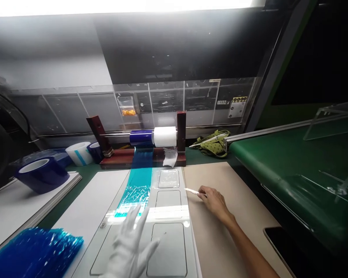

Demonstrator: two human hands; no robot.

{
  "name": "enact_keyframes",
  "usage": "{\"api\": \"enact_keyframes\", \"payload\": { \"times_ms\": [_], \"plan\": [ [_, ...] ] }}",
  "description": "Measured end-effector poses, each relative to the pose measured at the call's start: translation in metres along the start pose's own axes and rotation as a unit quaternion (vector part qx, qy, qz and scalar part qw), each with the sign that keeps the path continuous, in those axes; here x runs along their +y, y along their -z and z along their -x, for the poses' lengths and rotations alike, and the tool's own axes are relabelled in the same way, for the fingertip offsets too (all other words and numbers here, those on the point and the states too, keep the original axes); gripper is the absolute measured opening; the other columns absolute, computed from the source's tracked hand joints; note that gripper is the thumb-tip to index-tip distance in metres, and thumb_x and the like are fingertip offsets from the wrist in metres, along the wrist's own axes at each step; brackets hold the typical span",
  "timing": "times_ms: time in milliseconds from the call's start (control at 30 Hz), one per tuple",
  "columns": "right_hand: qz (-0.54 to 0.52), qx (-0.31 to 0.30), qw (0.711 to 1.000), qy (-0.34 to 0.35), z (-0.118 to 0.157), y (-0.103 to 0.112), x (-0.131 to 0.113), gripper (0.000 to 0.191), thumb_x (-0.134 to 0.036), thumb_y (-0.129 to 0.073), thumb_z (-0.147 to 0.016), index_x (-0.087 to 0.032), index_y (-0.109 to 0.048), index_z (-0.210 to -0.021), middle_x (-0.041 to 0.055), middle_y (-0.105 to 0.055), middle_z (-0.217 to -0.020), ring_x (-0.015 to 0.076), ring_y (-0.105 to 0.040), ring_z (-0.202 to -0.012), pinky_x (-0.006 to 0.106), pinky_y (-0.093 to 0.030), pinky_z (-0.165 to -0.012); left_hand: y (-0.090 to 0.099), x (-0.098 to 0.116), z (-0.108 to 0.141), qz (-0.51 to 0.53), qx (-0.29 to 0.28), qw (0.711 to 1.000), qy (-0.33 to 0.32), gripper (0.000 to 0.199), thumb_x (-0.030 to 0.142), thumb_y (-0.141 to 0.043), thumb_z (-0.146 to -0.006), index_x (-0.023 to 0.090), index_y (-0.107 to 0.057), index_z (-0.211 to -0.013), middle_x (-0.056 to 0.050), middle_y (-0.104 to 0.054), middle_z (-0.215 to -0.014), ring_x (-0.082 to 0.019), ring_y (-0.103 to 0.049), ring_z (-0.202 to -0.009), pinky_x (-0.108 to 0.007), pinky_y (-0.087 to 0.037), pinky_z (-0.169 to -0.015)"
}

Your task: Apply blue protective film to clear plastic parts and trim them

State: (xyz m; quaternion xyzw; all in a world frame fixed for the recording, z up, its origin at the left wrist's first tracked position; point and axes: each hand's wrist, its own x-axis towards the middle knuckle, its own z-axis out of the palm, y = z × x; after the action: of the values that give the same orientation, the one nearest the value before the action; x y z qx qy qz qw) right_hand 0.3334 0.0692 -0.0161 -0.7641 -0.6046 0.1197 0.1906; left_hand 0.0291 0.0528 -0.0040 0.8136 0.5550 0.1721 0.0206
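My left hand [132,243], in a white glove, has its fingers spread over a clear panel [168,212] with dark rounded outlines, its fingertips at the lower end of a blue film strip [139,181]. That strip runs down from a blue roll [142,138] on a rod. To the right of the panel, my bare right hand [213,199] is closed on a thin white tool [193,191], whose tip points left to the panel's edge. White sheets and brown board lie beneath.
A red-brown stand [181,133] holds the blue roll and a white roll [165,136]. Loose blue rolls [43,179] and crumpled blue film [34,253] are at left. A green spotted bag [213,143], green surface [290,154] and dark phone-like object [281,247] are at right.
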Motion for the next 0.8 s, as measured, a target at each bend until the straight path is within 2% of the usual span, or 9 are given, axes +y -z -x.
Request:
{"api": "enact_keyframes", "payload": {
  "times_ms": [67,133,233,300,400,533,667,733,800],
  "plan": [
    [0.009,0.003,1.0,-0.017,-0.022,-0.005,-0.007,0.017,-0.026,-0.05,-0.088,-0.023,-0.066,-0.085,0.0043,-0.072,-0.09,0.0198,-0.066,-0.081,0.025,-0.035,-0.06,-0.017,0.007,-0.051,0.008,-0.029,0.999,-0.037,0.064,0.049,-0.058,-0.083,0.025,-0.038,-0.14,-0.011,-0.037,-0.149,-0.031,-0.035,-0.136,-0.054,-0.035,-0.109],
    [0.017,0.0,0.999,-0.032,-0.037,-0.01,-0.01,0.015,-0.024,-0.053,-0.086,-0.022,-0.068,-0.083,0.0058,-0.073,-0.088,0.021,-0.066,-0.08,0.025,-0.035,-0.059,-0.036,0.012,-0.103,0.015,-0.072,0.994,-0.079,0.082,0.051,-0.065,-0.075,0.022,-0.032,-0.144,-0.013,-0.028,-0.154,-0.034,-0.022,-0.143,-0.051,-0.028,-0.114],
    [0.019,-0.011,0.999,-0.043,-0.048,-0.016,-0.012,0.014,-0.021,-0.055,-0.084,-0.021,-0.068,-0.08,0.0061,-0.073,-0.086,0.0214,-0.067,-0.079,0.025,-0.034,-0.059,-0.064,0.013,-0.163,0.027,-0.112,0.986,-0.117,0.098,0.05,-0.074,-0.061,0.015,-0.034,-0.143,-0.017,-0.028,-0.153,-0.036,-0.021,-0.143,-0.049,-0.025,-0.116],
    [0.01,-0.02,0.999,-0.043,-0.052,-0.02,-0.013,0.015,-0.021,-0.054,-0.084,-0.021,-0.068,-0.08,0.0058,-0.073,-0.085,0.0214,-0.066,-0.079,0.025,-0.034,-0.059,-0.08,0.011,-0.184,0.039,-0.127,0.982,-0.134,0.101,0.051,-0.075,-0.057,0.015,-0.035,-0.143,-0.017,-0.031,-0.152,-0.036,-0.025,-0.141,-0.047,-0.027,-0.115],
    [-0.02,-0.038,0.998,-0.04,-0.058,-0.026,-0.015,0.015,-0.02,-0.053,-0.084,-0.021,-0.067,-0.079,0.0048,-0.073,-0.085,0.0212,-0.066,-0.081,0.026,-0.036,-0.061,-0.092,0.005,-0.193,0.056,-0.146,0.975,-0.161,0.098,0.057,-0.074,-0.055,0.019,-0.041,-0.139,-0.014,-0.04,-0.148,-0.035,-0.032,-0.138,-0.046,-0.03,-0.113],
    [-0.09,-0.076,0.993,-0.027,-0.067,-0.032,-0.01,0.017,-0.026,-0.051,-0.085,-0.022,-0.065,-0.076,0.0007,-0.072,-0.081,0.0179,-0.065,-0.076,0.025,-0.041,-0.064,-0.095,-0.003,-0.192,0.07,-0.155,0.969,-0.18,0.091,0.059,-0.072,-0.06,0.02,-0.043,-0.138,-0.014,-0.044,-0.145,-0.034,-0.035,-0.136,-0.047,-0.027,-0.113],
    [-0.144,-0.118,0.983,-0.008,-0.069,-0.035,0.001,0.024,-0.038,-0.049,-0.087,-0.021,-0.062,-0.076,-0.0016,-0.069,-0.072,0.0145,-0.064,-0.065,0.021,-0.044,-0.058,-0.094,-0.006,-0.199,0.075,-0.142,0.97,-0.185,0.046,0.022,-0.046,-0.086,0.021,-0.049,-0.132,-0.009,-0.053,-0.137,-0.024,-0.047,-0.128,-0.041,-0.031,-0.112],
    [-0.14,-0.107,0.984,-0.009,-0.061,-0.032,0.007,0.023,-0.04,-0.05,-0.085,-0.022,-0.061,-0.077,-0.0011,-0.068,-0.074,0.0156,-0.063,-0.066,0.022,-0.045,-0.059,-0.091,-0.005,-0.199,0.079,-0.136,0.97,-0.186,0.047,0.009,-0.031,-0.086,0.021,-0.054,-0.127,-0.008,-0.058,-0.131,-0.02,-0.051,-0.122,-0.039,-0.032,-0.112],
    [-0.118,-0.07,0.99,-0.02,-0.044,-0.029,0.016,0.022,-0.04,-0.048,-0.085,-0.023,-0.06,-0.079,0.0015,-0.066,-0.081,0.0188,-0.063,-0.075,0.026,-0.046,-0.064,-0.083,-0.003,-0.191,0.087,-0.127,0.971,-0.182,0.05,0.007,-0.025,-0.087,0.022,-0.056,-0.124,-0.006,-0.061,-0.126,-0.018,-0.054,-0.119,-0.039,-0.033,-0.111]
  ]
}}
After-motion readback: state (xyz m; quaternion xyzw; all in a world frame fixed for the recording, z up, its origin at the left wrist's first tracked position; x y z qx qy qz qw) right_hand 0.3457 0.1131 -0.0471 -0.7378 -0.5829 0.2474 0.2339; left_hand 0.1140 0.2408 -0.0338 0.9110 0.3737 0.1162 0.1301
